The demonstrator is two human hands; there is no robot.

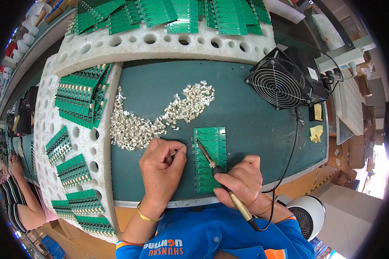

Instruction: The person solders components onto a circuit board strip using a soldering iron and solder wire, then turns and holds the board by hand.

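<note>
My left hand (162, 168) is closed on a thin solder wire (183, 146), which runs toward the upper left edge of a green circuit board (208, 177) lying on the dark green mat. My right hand (242, 185) grips a soldering iron (238, 204) with a gold-coloured handle and black grip; its tip is at that same edge of the board, beside the wire's end. Small metal pins line the board's left edge. A loose, spread-out heap of small whitish pin connectors (138, 131) lies above and left of the board.
White perforated foam slabs (44, 112) hold several green boards (73, 168) at the left and back. A black fan (281, 80) stands at the back right with cables, near yellow sponges (316, 133). A white appliance (309, 207) is below the right edge. A co-worker's arm (26, 194) shows far left.
</note>
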